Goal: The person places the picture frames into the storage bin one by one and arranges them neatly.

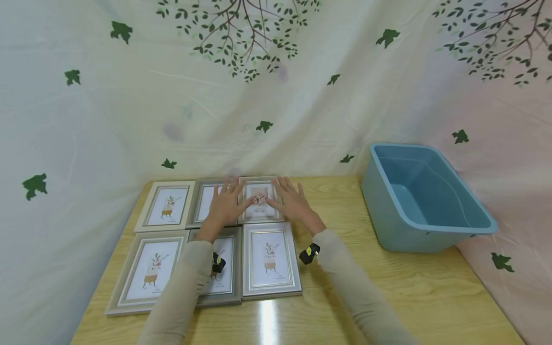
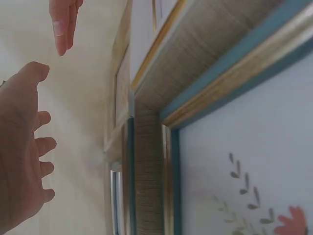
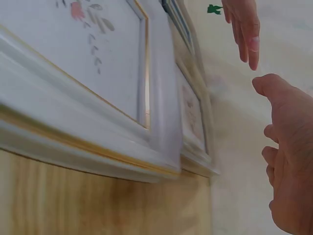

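Several picture frames lie edge to edge in two rows on the table. My left hand (image 1: 225, 205), fingers spread, hovers over the dark-edged back middle frame (image 1: 203, 203) in the head view. The right hand (image 1: 295, 203) is spread at the right edge of the back right frame (image 1: 258, 215), which holds a floral picture. Both thumbs point at each other, with a gap between them. Each wrist view shows its own palm, left (image 2: 17, 147) and right (image 3: 293, 152), raised off the frames and holding nothing. Nearer me, a silver-white frame (image 1: 271, 258) lies between the forearms.
At the left are a cream frame (image 1: 168, 206) and a larger champagne-coloured frame (image 1: 148, 273). A grey frame (image 1: 235, 282) is partly hidden under the left sleeve. The blue plastic bin (image 1: 390, 220) stands at the table's right. A printed cloth (image 1: 302, 129) hangs behind the wooden table (image 1: 414, 297).
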`<state>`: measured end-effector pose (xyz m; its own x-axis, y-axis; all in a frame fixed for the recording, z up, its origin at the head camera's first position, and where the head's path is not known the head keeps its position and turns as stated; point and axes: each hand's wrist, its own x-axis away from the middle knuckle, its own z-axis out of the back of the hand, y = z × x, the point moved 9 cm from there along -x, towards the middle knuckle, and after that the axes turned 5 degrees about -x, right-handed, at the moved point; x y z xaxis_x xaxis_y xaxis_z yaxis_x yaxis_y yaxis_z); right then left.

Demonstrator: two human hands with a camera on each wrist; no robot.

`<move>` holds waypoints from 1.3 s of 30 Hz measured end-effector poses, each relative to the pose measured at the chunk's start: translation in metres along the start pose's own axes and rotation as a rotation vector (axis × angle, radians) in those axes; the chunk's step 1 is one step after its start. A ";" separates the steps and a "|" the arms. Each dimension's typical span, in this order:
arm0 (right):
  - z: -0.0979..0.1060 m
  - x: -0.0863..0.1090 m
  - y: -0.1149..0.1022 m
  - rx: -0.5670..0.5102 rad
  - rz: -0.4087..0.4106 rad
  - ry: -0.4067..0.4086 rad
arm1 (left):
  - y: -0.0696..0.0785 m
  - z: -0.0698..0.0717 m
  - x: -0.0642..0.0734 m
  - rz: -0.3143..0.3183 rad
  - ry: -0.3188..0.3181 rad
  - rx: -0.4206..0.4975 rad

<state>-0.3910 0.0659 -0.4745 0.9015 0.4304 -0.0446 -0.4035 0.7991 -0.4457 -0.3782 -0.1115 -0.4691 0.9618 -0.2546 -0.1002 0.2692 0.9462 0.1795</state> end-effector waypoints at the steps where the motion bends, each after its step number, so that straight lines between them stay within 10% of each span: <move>1: 0.002 -0.001 -0.001 0.011 0.008 -0.002 | 0.000 0.002 0.000 0.003 0.004 0.012; 14: 0.083 -0.018 0.003 0.013 0.034 0.007 | 0.014 0.055 -0.022 -0.021 0.172 0.122; 23: 0.171 -0.016 0.015 0.014 0.017 -0.042 | 0.040 0.070 -0.036 0.044 0.142 0.696; 30: 0.247 0.008 0.056 -0.068 -0.060 -0.061 | 0.088 0.059 -0.051 0.047 0.030 1.185; 39: 0.326 0.063 0.136 -0.110 -0.204 -0.037 | 0.160 0.040 -0.069 -0.001 -0.104 1.431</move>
<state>-0.4398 0.3380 -0.2467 0.9556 0.2812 0.0883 -0.1920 0.8213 -0.5372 -0.3994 0.0491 -0.3947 0.9438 -0.3278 -0.0413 0.0267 -0.0490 0.9984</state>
